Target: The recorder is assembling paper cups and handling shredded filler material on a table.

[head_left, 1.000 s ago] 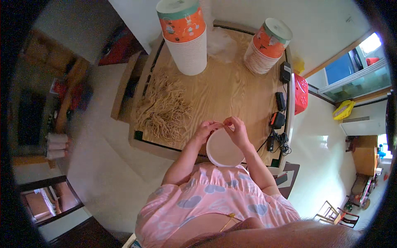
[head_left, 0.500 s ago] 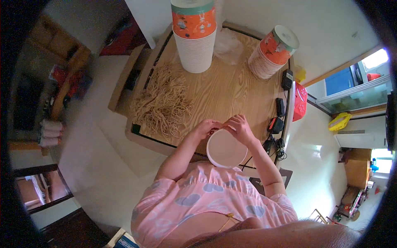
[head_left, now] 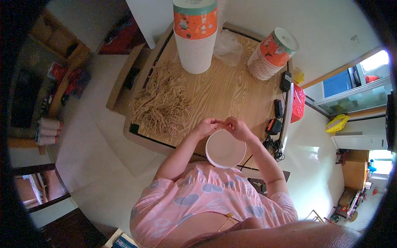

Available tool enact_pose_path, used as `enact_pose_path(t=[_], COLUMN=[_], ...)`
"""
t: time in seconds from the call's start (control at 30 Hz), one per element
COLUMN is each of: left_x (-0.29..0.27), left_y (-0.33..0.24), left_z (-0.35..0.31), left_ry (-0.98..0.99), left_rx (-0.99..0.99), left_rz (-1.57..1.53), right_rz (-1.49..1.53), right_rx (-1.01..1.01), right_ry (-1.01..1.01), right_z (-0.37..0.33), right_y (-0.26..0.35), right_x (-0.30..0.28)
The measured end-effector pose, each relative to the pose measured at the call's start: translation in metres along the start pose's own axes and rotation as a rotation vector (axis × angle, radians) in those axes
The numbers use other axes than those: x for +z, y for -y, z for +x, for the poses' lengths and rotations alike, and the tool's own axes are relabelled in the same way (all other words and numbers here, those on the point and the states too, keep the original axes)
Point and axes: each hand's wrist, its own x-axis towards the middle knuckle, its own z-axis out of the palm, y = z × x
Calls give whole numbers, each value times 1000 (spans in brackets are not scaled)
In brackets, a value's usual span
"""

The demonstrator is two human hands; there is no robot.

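Note:
A white paper bucket [head_left: 226, 149] rests between my body and the table's near edge, its round mouth facing up at me. Just beyond its far rim my left hand [head_left: 208, 127] and my right hand [head_left: 237, 128] meet, fingertips pinched together. Whatever lies between the fingertips is too small to make out; the fingers hide the bucket's far outer side. To the left spreads a loose heap of tan cords [head_left: 161, 103]. A tall stack of nested paper buckets [head_left: 195, 37], orange and green on top, stands at the back.
A shorter bucket stack [head_left: 272, 53] with cord strands around it is at the back right. Between the stacks lies a crumpled clear plastic bag [head_left: 228, 47]. Black adapters [head_left: 285, 81] and cables [head_left: 273, 146] run along the wooden table's [head_left: 219, 91] right edge, beside a red container [head_left: 297, 103].
My right hand's fingers have curled in closer to the left fingertips. The bucket has stayed almost in place, and the view has shifted slightly.

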Motion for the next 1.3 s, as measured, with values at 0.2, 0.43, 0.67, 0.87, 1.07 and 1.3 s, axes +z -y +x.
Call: enact_pose_path(t=[0.2, 0.43, 0.67, 0.87, 1.07, 1.3], left_x=[6, 5, 0, 3, 0, 10], left_y=[12, 19, 22, 17, 18, 0], left_z=[-1, 4, 2, -4, -3, -14], left_ry=[-142, -194, -189, -168, -216, -268], left_rx=[328, 258, 191, 134, 75, 271], left_rz=[379, 397, 437, 166, 61, 274], right_rz=[605, 780, 1023, 661, 517, 452], right_rx=[547, 522, 658, 476, 502, 525], right_ry=[420, 284, -27, -82, -180, -134], right_z=[8, -1, -3, -17, -6, -1], right_y=[-31, -42, -5, -8, 19, 20], right_x=[11, 31, 15, 28, 22, 27])
